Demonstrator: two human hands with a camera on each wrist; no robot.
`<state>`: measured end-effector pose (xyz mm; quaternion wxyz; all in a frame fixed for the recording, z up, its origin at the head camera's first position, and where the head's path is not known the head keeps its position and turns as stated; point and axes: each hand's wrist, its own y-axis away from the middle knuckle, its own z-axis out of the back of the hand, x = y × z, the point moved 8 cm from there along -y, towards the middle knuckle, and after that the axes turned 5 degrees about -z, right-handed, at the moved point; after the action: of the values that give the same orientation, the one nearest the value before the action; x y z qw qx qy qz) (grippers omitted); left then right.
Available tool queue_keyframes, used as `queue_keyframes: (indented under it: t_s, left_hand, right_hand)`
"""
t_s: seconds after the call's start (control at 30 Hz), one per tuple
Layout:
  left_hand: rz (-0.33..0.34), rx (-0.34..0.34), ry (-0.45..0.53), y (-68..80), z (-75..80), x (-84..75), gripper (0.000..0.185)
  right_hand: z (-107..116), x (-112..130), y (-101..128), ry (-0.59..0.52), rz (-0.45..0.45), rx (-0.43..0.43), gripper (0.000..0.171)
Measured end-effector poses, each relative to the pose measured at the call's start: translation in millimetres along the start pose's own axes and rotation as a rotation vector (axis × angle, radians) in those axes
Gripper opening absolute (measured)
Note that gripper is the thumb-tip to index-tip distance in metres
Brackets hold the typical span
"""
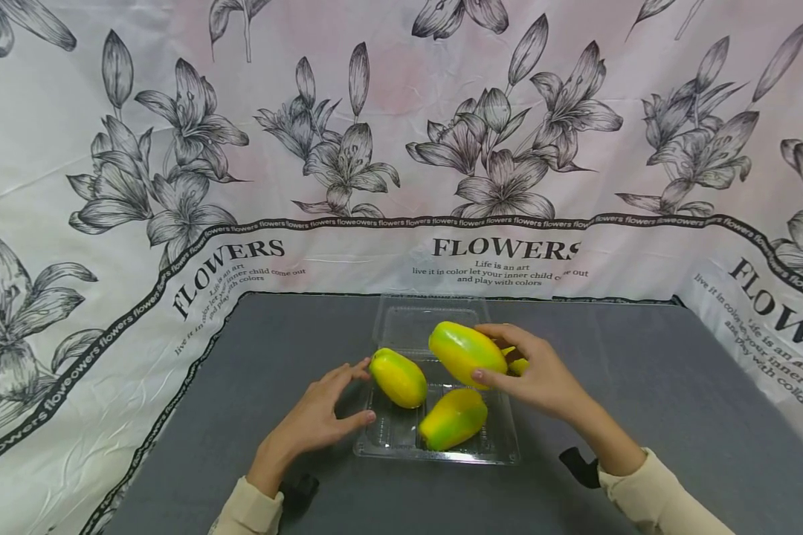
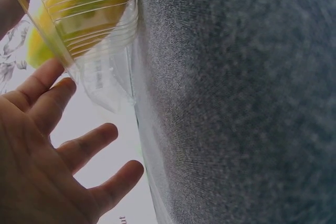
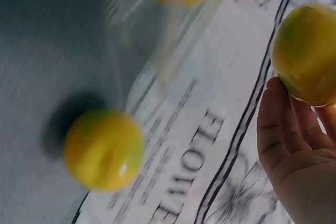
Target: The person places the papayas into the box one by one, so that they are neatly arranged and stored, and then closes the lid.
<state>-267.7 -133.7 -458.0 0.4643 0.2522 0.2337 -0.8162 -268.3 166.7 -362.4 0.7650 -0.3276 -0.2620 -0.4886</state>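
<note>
A clear plastic clamshell tray (image 1: 502,455) lies open on the grey table, its lid (image 1: 428,316) flat behind it. My right hand (image 1: 488,354) grips a yellow-green fruit (image 1: 458,349) just above the tray; the right wrist view shows this held fruit (image 3: 307,51) against my fingers. A second fruit (image 1: 398,377) sits at the tray's left edge, and my left hand (image 1: 364,390), fingers spread, touches its end with a fingertip. A third fruit (image 1: 453,417) lies in the tray's front. In the left wrist view my left hand's fingers (image 2: 84,142) are straight beside the tray wall (image 2: 105,77).
A sliver of another yellow fruit (image 1: 518,365) shows behind my right hand. The grey table (image 1: 676,401) is ringed by a white cloth printed with flowers (image 1: 107,297), which rises as a backdrop. Black wrist straps (image 1: 578,464) sit at my cuffs.
</note>
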Motion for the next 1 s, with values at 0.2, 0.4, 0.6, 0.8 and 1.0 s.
queue_keyframes:
  t_s: [0.2,0.4,0.6,0.8,1.0]
  left_hand:
    - [-0.005,0.003,0.006,0.8,0.6,-0.5,0.063]
    - [-0.007,0.007,0.011,-0.5,0.3,-1.3,0.063]
    - [-0.015,0.012,0.014,0.1,-0.7,-0.3,0.059]
    - [-0.029,0.011,0.024,0.9,-0.6,-0.3,0.057]
    - [-0.060,0.017,0.050,1.0,0.2,-0.5,0.056]
  right_hand:
    - [-32.8,28.6,5.4,-0.059,0.093,0.113,0.062]
    - [-63.0,39.2,9.7,-0.068,0.137,0.239,0.065]
    - [-82.4,40.3,11.9,-0.098,0.119,0.315,0.066]
    - [-91.3,38.0,10.1,-0.118,0.101,0.321,0.065]
    - [-96.2,31.1,10.8,-0.071,0.045,0.324,0.064]
